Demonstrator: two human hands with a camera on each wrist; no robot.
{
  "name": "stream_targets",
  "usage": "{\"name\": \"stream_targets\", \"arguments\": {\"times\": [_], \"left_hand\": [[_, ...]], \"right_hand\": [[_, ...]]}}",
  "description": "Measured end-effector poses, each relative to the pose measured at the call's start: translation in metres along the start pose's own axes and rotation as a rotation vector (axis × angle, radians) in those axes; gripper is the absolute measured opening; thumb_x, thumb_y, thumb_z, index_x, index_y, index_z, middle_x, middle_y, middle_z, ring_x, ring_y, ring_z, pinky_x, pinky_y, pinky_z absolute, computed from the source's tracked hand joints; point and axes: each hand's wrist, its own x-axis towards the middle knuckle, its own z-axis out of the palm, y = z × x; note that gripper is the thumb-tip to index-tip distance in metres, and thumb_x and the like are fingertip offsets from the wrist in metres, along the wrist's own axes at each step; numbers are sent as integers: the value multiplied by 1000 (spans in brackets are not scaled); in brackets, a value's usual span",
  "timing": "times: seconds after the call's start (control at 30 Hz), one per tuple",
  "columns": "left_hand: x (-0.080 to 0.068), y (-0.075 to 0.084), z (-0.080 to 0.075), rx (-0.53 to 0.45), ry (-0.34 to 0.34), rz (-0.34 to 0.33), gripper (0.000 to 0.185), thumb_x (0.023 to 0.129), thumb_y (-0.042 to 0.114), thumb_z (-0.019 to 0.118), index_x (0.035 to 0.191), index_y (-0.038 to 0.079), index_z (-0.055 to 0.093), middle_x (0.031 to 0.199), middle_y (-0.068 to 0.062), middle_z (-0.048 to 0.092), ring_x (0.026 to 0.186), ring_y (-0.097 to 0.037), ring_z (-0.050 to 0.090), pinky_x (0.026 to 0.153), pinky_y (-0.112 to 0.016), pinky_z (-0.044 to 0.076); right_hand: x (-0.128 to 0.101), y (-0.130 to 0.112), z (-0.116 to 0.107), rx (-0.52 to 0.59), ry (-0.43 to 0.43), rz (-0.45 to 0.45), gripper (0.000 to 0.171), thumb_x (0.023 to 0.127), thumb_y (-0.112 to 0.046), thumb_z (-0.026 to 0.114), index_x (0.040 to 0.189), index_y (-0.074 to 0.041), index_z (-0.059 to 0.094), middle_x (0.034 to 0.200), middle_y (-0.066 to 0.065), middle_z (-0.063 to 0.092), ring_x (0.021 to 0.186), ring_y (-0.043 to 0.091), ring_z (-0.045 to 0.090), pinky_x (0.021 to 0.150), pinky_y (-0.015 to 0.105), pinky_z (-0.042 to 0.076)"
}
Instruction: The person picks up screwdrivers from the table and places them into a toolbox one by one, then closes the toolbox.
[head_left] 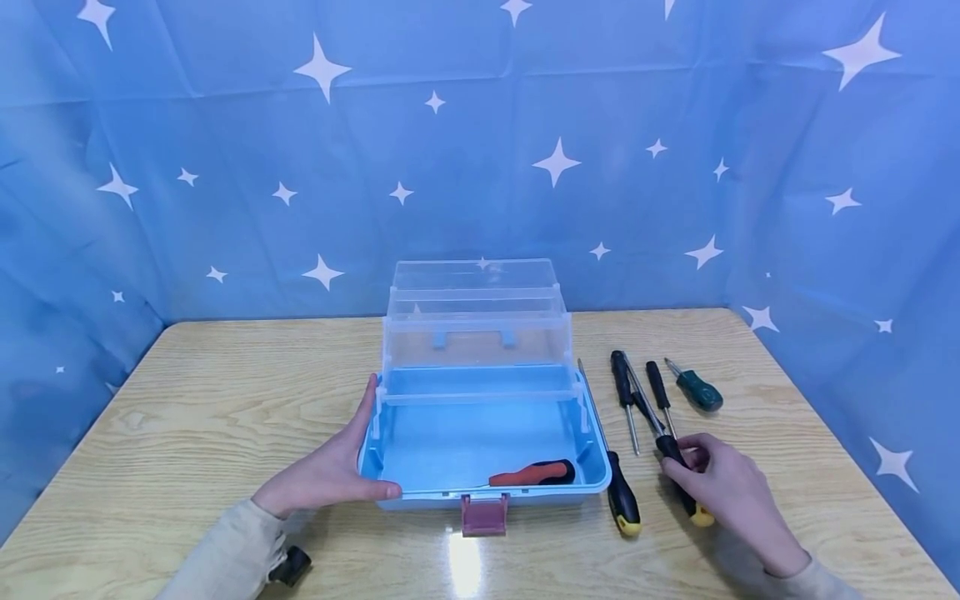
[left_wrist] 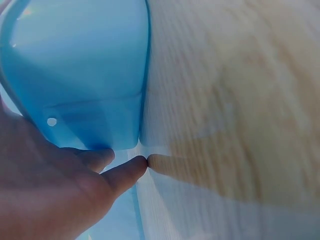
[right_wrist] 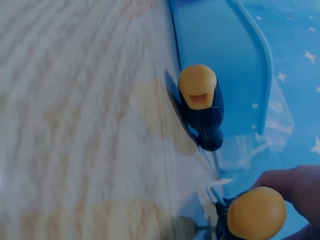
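A blue toolbox stands with its clear lid raised. My left hand spans its left side, fingers extended along the wall and thumb on the front rim; the left wrist view shows this hand against the blue wall. Inside the box lies a red-and-black screwdriver. To the right, my right hand pinches the black handle of a yellow-ended screwdriver between thumb and fingers, its shaft pointing away. A similar black-and-yellow screwdriver lies between that hand and the box.
Beyond my right hand, a black-handled screwdriver, a smaller black one and a stubby green one lie on the wooden table. A blue star-patterned curtain hangs behind. The box's purple latch hangs down in front.
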Motion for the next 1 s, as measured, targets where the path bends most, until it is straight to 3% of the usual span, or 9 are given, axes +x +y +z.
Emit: {"name": "stream_targets", "arguments": {"times": [0.3, 0.47, 0.73, 0.9, 1.0], "left_hand": [[-1, 3, -2, 7, -8, 36, 132, 75, 25, 84, 150, 24, -24, 157, -17, -18, 141, -46, -4, 105, -68, 13], [0, 3, -2, -4, -11, 43, 132, 75, 24, 84, 150, 24, -25, 157, -17, -19, 141, -45, -5, 105, -68, 12], [1, 1, -1, 4, -7, 47, 133, 74, 25, 84, 150, 25, -25, 157, -16, -19, 141, -45, -5, 105, -68, 13], [1, 1, -1, 5, -8, 35, 132, 75, 25, 84, 150, 25, -25, 157, -16, -19, 141, -45, -5, 104, -69, 13], [1, 1, -1, 1, -11, 28, 132, 75, 26, 84, 150, 25, -24, 158, -16, -19, 141, -45, -5, 105, -68, 13]], "right_hand": [[-1, 5, -5, 1, 48, 18, 47, 87, -30, 68, 115, 7, 63, 79, 3, 62, 60, 16, 48, 52, 32, 35], [-2, 9, -7, 10, 95, 17, 48, 88, -33, 67, 118, 5, 64, 86, 9, 67, 63, 17, 52, 53, 32, 36], [-2, 14, -4, 49, 290, -38, 39, 85, -24, 72, 113, 1, 69, 105, 24, 62, 81, 30, 60, 58, 31, 37], [1, 19, -2, 81, 405, -95, 33, 82, -18, 74, 108, 2, 71, 106, 26, 62, 85, 37, 59, 60, 31, 35], [2, 20, 0, 111, 470, -102, 29, 79, -12, 76, 105, 1, 73, 102, 22, 63, 84, 31, 57, 62, 28, 34]]}}
